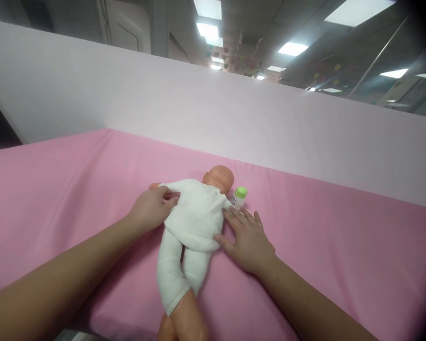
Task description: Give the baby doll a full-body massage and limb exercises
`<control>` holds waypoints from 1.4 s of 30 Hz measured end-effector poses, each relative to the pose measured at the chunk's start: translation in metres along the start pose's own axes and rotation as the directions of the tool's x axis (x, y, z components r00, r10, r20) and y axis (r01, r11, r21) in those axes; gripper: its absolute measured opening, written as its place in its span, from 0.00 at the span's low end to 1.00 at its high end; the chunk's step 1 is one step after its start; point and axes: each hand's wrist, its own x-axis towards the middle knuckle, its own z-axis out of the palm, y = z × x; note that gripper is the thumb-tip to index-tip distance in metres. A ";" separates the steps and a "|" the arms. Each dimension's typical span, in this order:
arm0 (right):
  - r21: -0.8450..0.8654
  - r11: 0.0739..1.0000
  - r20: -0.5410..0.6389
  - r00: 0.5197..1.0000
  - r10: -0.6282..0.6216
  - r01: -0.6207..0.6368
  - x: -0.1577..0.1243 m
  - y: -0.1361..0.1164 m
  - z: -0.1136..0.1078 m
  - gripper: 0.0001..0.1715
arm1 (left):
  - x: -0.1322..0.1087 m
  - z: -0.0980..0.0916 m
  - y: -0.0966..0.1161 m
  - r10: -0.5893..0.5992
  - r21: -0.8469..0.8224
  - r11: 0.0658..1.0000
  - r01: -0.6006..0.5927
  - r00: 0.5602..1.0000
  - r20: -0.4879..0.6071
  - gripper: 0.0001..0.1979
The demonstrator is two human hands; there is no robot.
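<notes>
A baby doll (199, 213) in a white cloth top and white trousers lies stretched out on the pink sheet, its back upward and its bald head pointing away from me. My left hand (154, 206) is at the doll's left-hand side in view, fingers curled by the sleeve and thumb against the body. On the other side, my right hand (248, 239) rests with its fingers apart, the tips on the doll's sleeve and the thumb by the hem of the top. Part of the doll's arm is hidden under this hand. Beside the head is a small bottle with a green cap (240, 192).
The pink sheet (323, 237) covers the padded surface under the doll. A white panel (234, 123) stands along the far side and bends round at the left. Beyond it show a door (128, 28) and lit ceiling panels.
</notes>
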 end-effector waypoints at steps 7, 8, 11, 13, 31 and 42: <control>-0.006 1.000 -0.158 0.987 0.022 -0.023 -0.006 -0.017 -0.001 0.33 | -0.027 0.015 0.012 0.432 0.087 0.883 -0.462 0.870 0.236 0.26; 0.025 1.000 -0.163 0.986 0.015 -0.011 -0.008 -0.022 -0.001 0.30 | -0.030 0.019 0.013 0.404 0.119 0.889 -0.442 0.880 0.249 0.27; 0.158 0.987 -0.126 0.992 0.010 0.010 -0.015 -0.033 -0.001 0.31 | -0.034 0.029 0.015 0.356 0.158 0.904 -0.398 0.904 0.237 0.27; 0.230 0.973 -0.065 0.998 0.009 0.006 -0.018 -0.038 0.002 0.40 | -0.035 0.031 0.015 0.366 0.160 0.897 -0.412 0.895 0.254 0.29; 0.445 0.894 0.231 0.970 -0.073 -0.038 -0.015 -0.013 -0.014 0.69 | -0.026 0.012 -0.006 0.335 0.082 0.889 -0.450 0.764 0.552 0.70; 0.211 0.883 -0.385 0.866 -0.320 0.420 -0.019 -0.027 -0.006 0.34 | -0.031 0.007 0.019 0.582 0.069 0.774 -0.629 0.751 0.312 0.40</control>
